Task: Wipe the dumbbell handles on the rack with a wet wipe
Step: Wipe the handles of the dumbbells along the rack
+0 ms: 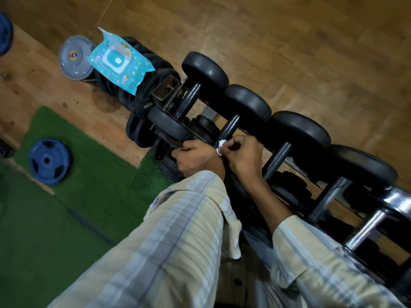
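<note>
A row of black dumbbells lies across the rack (295,162), running from upper left to lower right. My right hand (243,155) pinches a crumpled white wet wipe (221,146) against the near end of the second dumbbell's handle (229,127). My left hand (193,158) curls around the near head of that dumbbell, which it mostly hides. The first dumbbell's handle (189,100) and the third one's handle (278,161) lie bare on either side. A blue wet wipe pack (121,61) with its flap lifted sits on stacked black plates at the rack's far end.
A blue weight plate (49,162) lies on green turf (93,165) to the left. A grey plate (75,57) stands beside the wipe pack. Wooden floor (289,41) runs behind the rack. More dumbbells with steel handles (369,225) continue to the lower right.
</note>
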